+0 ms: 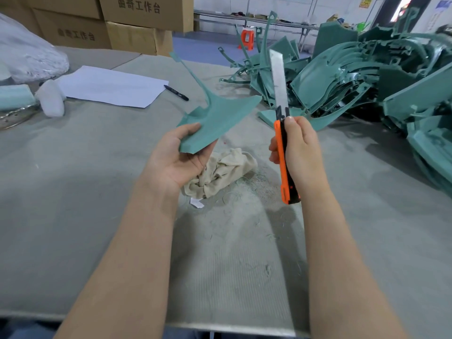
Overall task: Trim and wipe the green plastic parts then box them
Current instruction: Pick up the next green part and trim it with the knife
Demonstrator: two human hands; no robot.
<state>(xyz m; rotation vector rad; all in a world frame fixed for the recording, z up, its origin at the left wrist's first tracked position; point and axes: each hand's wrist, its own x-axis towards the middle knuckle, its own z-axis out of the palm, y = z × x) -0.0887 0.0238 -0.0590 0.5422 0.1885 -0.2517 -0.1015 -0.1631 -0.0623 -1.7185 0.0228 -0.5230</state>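
My left hand (178,155) holds the thin curved green plastic part (217,118) above the grey surface (73,179); it looks light, stiff, best gripped at its broad end. My right hand (302,152) clasps the orange utility knife (281,155).

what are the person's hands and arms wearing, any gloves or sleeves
Nothing visible. The left hand and right hand are bare: no gloves, rings or watch show. The left forearm and right forearm are uncovered down to the frame's bottom edge, with no sleeve cuff in view.
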